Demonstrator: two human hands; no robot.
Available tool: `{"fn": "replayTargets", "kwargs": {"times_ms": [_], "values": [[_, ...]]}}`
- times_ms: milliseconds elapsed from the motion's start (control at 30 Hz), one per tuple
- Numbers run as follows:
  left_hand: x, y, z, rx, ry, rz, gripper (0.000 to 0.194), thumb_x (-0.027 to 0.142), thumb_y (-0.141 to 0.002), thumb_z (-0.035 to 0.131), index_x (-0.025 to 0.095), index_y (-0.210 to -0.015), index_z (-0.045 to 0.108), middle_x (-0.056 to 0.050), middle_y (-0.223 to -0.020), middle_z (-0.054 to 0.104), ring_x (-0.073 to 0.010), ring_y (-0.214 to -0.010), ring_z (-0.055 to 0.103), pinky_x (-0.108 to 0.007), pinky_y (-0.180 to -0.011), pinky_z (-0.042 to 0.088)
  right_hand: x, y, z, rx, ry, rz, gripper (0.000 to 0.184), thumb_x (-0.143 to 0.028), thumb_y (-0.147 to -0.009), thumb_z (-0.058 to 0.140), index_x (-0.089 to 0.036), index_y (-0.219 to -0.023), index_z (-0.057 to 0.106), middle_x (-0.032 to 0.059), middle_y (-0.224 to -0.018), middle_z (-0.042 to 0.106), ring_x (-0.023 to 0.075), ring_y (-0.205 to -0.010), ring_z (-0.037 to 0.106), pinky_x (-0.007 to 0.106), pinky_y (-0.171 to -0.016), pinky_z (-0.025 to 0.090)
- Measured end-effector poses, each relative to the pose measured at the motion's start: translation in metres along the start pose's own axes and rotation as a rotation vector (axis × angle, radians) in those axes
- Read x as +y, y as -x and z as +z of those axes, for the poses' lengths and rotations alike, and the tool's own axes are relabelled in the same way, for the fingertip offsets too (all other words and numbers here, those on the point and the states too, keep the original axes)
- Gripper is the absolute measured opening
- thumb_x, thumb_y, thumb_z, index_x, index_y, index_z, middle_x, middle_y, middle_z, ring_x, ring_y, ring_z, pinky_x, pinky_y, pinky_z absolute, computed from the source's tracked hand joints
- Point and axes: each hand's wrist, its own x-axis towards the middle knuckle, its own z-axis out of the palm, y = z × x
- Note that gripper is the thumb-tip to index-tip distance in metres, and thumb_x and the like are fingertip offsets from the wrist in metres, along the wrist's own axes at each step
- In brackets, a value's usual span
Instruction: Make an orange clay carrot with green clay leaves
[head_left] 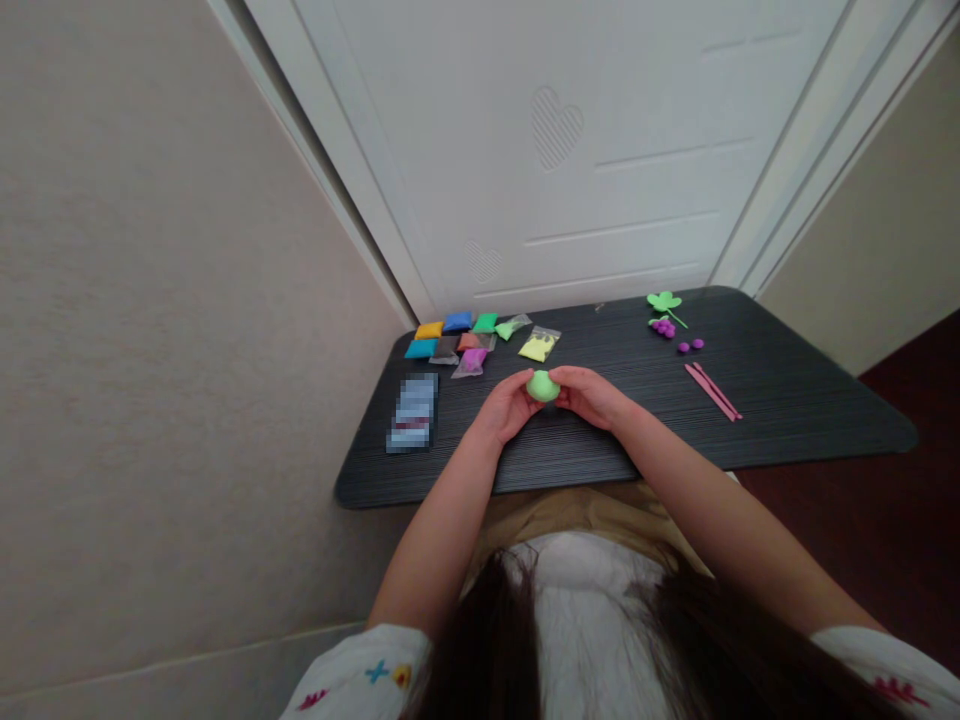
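A rounded lump of light green modelling clay [543, 386] is held between both hands above the dark table. My left hand [510, 407] grips its left side, and my right hand [590, 396] grips its right side, fingers curled around it. Just beyond the hands lies a clear packet of pale yellow clay [539, 345]. On the right are a green clay leaf shape with a stem [664, 301], a small cluster of purple clay balls [664, 327] and two loose purple balls [691, 346]. Pink modelling tools [712, 391] lie nearer on that side.
Several packets of coloured clay, among them a blue packet [457, 321] and a purple packet [471, 362], lie at the table's back left. A phone-like flat object [413, 412], its surface pixelated, rests at the left. The black table [600, 450] stands against a white panelled door [600, 130].
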Motion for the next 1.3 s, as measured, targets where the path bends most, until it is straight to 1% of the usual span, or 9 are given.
{"fn": "replayTargets", "kwargs": {"times_ms": [100,233,367,467,733,900,1100,1167,1300], "values": [[-0.0004,-0.0001,0.0,-0.003,-0.008,0.013,0.011,0.022,-0.069,0.059,0.013,-0.076,0.058,-0.002,-0.075,0.061,-0.0122,-0.07,0.057,-0.026,-0.065,0.044,0.001,-0.0002,-0.0006,0.001,0.012,0.003,0.015,-0.029,-0.066,0.064,-0.015,-0.069,0.059,-0.0036,-0.056,0.051,0.0052,-0.05,0.042,0.02,-0.05,0.033],[-0.0006,0.0006,0.0001,0.008,-0.028,0.041,0.008,0.02,-0.067,0.06,0.014,-0.072,0.057,0.0,-0.071,0.06,-0.0111,-0.068,0.057,-0.025,-0.065,0.044,0.0003,0.0004,0.0007,-0.008,0.017,-0.006,0.016,-0.03,-0.067,0.064,-0.015,-0.069,0.059,-0.0032,-0.058,0.051,0.0049,-0.05,0.04,0.02,-0.049,0.032],[0.0,0.0004,0.0008,0.019,-0.016,0.031,0.009,0.02,-0.067,0.061,0.014,-0.072,0.057,-0.001,-0.07,0.06,-0.0111,-0.067,0.057,-0.024,-0.062,0.044,-0.0001,0.0007,0.0014,-0.019,0.008,-0.012,0.017,-0.03,-0.067,0.063,-0.014,-0.068,0.058,-0.0037,-0.057,0.049,0.0047,-0.049,0.038,0.02,-0.048,0.03],[0.0001,-0.0004,0.0013,0.025,0.009,-0.002,0.013,0.024,-0.069,0.06,0.013,-0.074,0.057,-0.002,-0.072,0.06,-0.0113,-0.066,0.057,-0.024,-0.06,0.044,0.0003,0.0006,0.0013,-0.024,0.01,-0.008,0.017,-0.031,-0.067,0.063,-0.015,-0.067,0.058,-0.0048,-0.054,0.046,0.0048,-0.048,0.037,0.021,-0.048,0.029],[-0.0008,0.0006,0.0009,0.007,-0.033,0.042,0.01,0.02,-0.066,0.062,0.014,-0.071,0.056,0.0,-0.07,0.06,-0.0104,-0.067,0.056,-0.025,-0.063,0.044,0.0003,0.0011,0.0029,0.003,0.054,-0.008,0.019,-0.032,-0.065,0.065,-0.015,-0.066,0.057,-0.0042,-0.055,0.048,0.0049,-0.048,0.036,0.022,-0.049,0.027],[0.0004,-0.0009,-0.0014,0.039,0.033,0.047,0.015,0.027,-0.07,0.06,0.015,-0.08,0.056,-0.001,-0.077,0.062,-0.0106,-0.069,0.057,-0.023,-0.06,0.044,-0.0004,0.0015,0.0032,0.027,0.059,-0.015,0.019,-0.033,-0.065,0.065,-0.016,-0.068,0.058,-0.0046,-0.052,0.045,0.0058,-0.05,0.038,0.022,-0.049,0.028],[0.0037,-0.0013,-0.0013,0.011,0.085,-0.053,0.019,0.031,-0.074,0.054,0.014,-0.083,0.058,-0.003,-0.076,0.063,-0.0122,-0.068,0.059,-0.025,-0.06,0.045,-0.0009,-0.001,-0.001,0.052,-0.018,-0.022,0.02,-0.034,-0.065,0.065,-0.016,-0.071,0.058,-0.0026,-0.057,0.051,0.0061,-0.05,0.04,0.021,-0.048,0.03],[0.0048,-0.0005,0.0,0.012,0.089,-0.071,0.02,0.029,-0.075,0.053,0.014,-0.087,0.059,-0.005,-0.077,0.064,-0.0127,-0.068,0.059,-0.026,-0.062,0.046,-0.0004,-0.002,-0.0023,0.062,-0.037,-0.014,0.02,-0.035,-0.066,0.064,-0.017,-0.071,0.058,-0.0019,-0.059,0.053,0.0064,-0.051,0.042,0.021,-0.048,0.031],[0.0059,0.0007,0.0017,0.044,0.088,-0.048,0.022,0.022,-0.074,0.052,0.015,-0.093,0.059,-0.005,-0.083,0.065,-0.0135,-0.073,0.06,-0.027,-0.068,0.046,0.0005,-0.003,-0.0025,0.104,-0.042,0.01,0.019,-0.035,-0.067,0.063,-0.018,-0.072,0.057,-0.0019,-0.06,0.055,0.0071,-0.052,0.045,0.021,-0.05,0.035]]}}
